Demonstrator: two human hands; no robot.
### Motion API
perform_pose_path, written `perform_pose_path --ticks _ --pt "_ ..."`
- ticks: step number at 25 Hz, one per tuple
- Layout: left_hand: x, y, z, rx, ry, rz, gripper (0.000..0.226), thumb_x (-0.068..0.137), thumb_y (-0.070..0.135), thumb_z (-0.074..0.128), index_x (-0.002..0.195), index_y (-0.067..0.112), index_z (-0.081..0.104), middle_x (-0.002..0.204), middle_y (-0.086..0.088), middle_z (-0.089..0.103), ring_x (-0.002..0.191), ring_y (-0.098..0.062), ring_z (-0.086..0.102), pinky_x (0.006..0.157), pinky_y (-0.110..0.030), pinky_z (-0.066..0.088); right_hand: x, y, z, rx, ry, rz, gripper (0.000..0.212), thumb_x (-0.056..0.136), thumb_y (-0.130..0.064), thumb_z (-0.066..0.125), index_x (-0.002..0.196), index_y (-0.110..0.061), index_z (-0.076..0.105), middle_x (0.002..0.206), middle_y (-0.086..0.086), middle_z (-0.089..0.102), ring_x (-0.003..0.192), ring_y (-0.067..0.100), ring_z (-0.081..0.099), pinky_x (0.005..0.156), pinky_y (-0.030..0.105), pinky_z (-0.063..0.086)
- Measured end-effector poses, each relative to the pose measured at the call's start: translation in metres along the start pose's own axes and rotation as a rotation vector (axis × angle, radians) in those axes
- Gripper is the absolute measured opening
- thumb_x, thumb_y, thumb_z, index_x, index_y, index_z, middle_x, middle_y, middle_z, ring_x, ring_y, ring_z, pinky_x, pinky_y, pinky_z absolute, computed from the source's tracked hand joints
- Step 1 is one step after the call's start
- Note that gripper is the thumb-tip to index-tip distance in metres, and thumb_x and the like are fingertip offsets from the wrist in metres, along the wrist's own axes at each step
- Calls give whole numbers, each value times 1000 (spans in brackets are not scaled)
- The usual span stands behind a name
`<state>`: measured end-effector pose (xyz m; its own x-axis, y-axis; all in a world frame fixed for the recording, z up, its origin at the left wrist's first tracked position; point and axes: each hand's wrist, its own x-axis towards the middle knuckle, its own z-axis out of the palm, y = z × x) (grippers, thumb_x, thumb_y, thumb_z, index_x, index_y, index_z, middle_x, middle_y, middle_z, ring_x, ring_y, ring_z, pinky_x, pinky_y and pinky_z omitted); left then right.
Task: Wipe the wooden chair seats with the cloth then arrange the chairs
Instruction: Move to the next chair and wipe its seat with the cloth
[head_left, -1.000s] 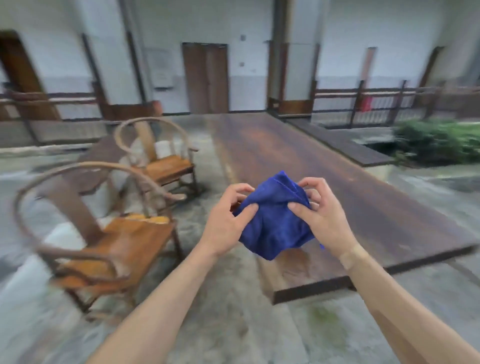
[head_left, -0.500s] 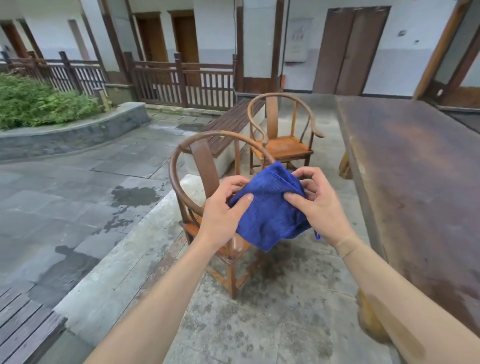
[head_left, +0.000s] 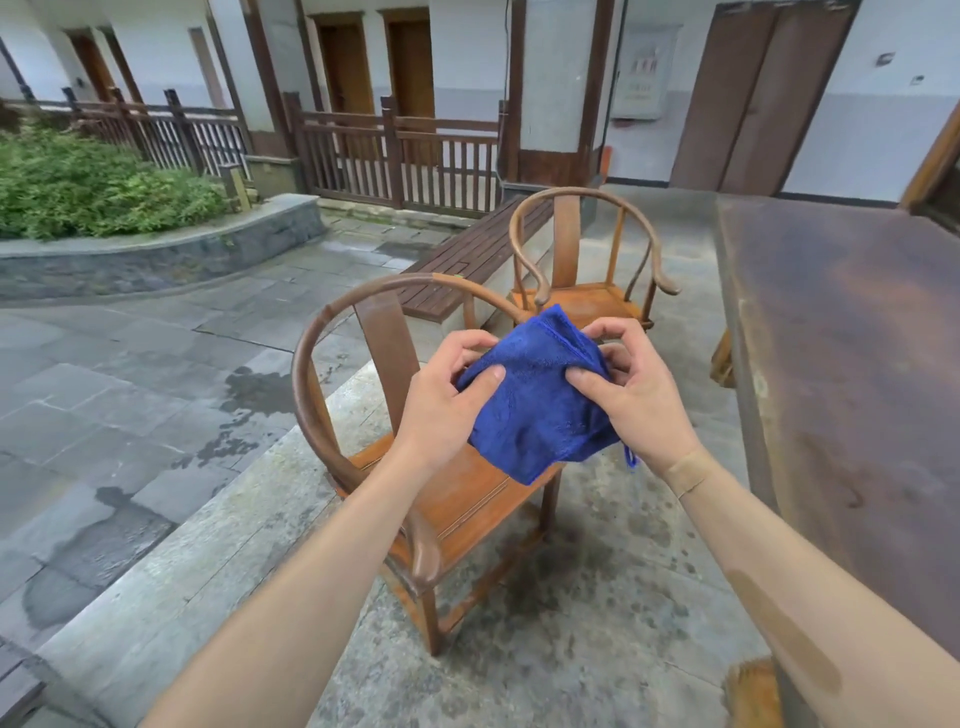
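A blue cloth (head_left: 537, 410) hangs bunched between both hands, held in the air above the near chair. My left hand (head_left: 447, 400) pinches its left edge and my right hand (head_left: 636, 395) grips its right side. The near wooden round-back chair (head_left: 322, 374) stands right below, its orange seat (head_left: 467, 499) partly covered by the cloth and my arms. A second matching chair (head_left: 571, 244) stands farther back, its seat (head_left: 597, 304) partly visible behind the cloth.
A long dark wooden table (head_left: 852, 353) runs along the right. A slatted bench (head_left: 467, 265) lies behind the chairs. A stone step edge (head_left: 171, 545) drops to wet paving at the left. A wooden fence (head_left: 395, 156) and planter (head_left: 156, 249) stand beyond.
My view has swung left from the table to face the two chairs and drawn nearer to the first one. Both hands keep holding the blue cloth.
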<state>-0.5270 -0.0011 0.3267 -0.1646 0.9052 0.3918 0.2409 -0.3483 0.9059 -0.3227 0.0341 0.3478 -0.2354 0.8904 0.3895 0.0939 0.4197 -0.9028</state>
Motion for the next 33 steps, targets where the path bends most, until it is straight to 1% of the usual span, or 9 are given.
perform_pose_path --ticks 3,7,11,16,21,24,28,31,33 --pt "47 -20 19 7 35 -18 26 90 22 64 103 44 61 98 -9 72 91 -29 65 84 -51 51 53 27 -13 12 -41 6 44 84 -5 71 98 -44 58 97 -16 67 91 10 63 83 31 54" --pt "107 -56 17 41 100 -53 31 93 13 65 102 43 62 90 9 72 87 -12 65 81 -33 50 126 72 0 36 -102 43 39 84 -10 71 100 -43 57 97 0 69 90 16 64 82 35 54" --pt "166 -110 -10 43 195 -99 25 95 6 63 107 28 63 84 16 70 84 -7 64 76 -20 48 204 121 45 66 -186 41 36 86 -8 70 102 -39 57 104 -2 69 96 22 65 81 37 54" --pt "240 -189 -51 50 340 -203 20 95 8 63 110 21 67 94 1 72 87 -9 65 74 -20 49 303 184 117 37 -329 95 36 88 -1 67 103 -31 55 108 -6 63 93 11 61 78 25 51" --pt "263 -252 -70 30 480 -309 22 95 3 61 105 21 69 93 11 71 83 -2 64 73 -14 47 353 246 172 44 -436 214 32 90 -1 65 105 -28 54 94 -9 64 75 2 62 70 23 52" --pt "244 -327 -64 20 584 -463 26 96 3 61 102 28 68 90 17 71 84 2 65 76 -13 47 354 322 205 12 -570 318 35 90 0 65 105 -30 54 94 -5 66 76 6 65 70 22 54" --pt "182 -466 -18 37 798 -734 22 94 4 62 108 19 71 104 8 74 98 -5 68 88 -21 52 307 465 236 -35 -745 448 39 87 9 62 104 -25 54 98 -16 66 90 -7 63 84 18 51" --pt "127 -546 30 109 927 -952 24 92 7 63 103 27 71 96 19 72 91 4 66 86 -18 49 253 566 246 -142 -854 555 44 84 5 65 99 -35 55 91 -11 68 86 4 64 83 26 51" --pt "95 -586 56 190 935 -1078 22 93 13 62 106 28 71 96 19 71 96 -4 67 89 -22 49 219 617 248 -193 -913 630 44 84 2 66 97 -39 55 87 -10 69 83 12 65 80 30 51"
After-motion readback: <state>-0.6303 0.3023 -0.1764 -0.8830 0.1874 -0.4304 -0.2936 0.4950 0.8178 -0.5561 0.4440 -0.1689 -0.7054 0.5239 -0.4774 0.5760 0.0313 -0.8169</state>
